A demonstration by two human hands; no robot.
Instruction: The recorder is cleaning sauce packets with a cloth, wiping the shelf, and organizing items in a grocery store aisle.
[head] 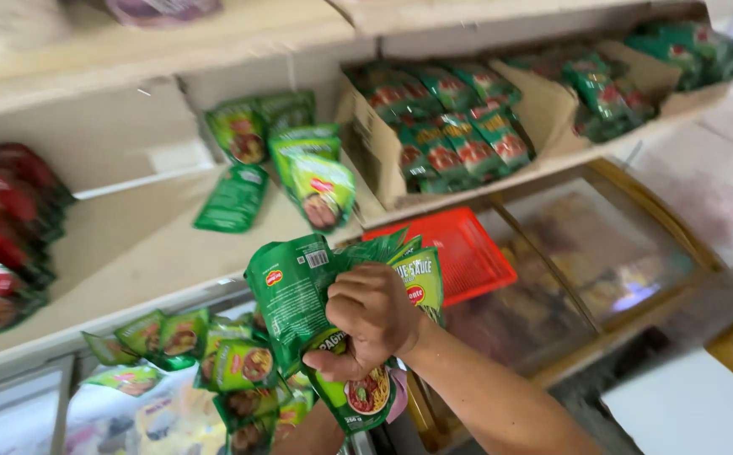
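Below shelf point(131, 261), rt hand point(372, 313) gripping green sauce pouches point(295, 291)

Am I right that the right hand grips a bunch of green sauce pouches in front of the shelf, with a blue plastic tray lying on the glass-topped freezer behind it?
Not quite: the plastic tray is red, not blue. The head view shows it on the glass-topped freezer behind the right hand, which does grip a bunch of green sauce pouches in front of the shelf.

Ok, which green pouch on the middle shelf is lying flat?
The dark green pouch, alone left of the upright leaning pouches, lies flat on the shelf.
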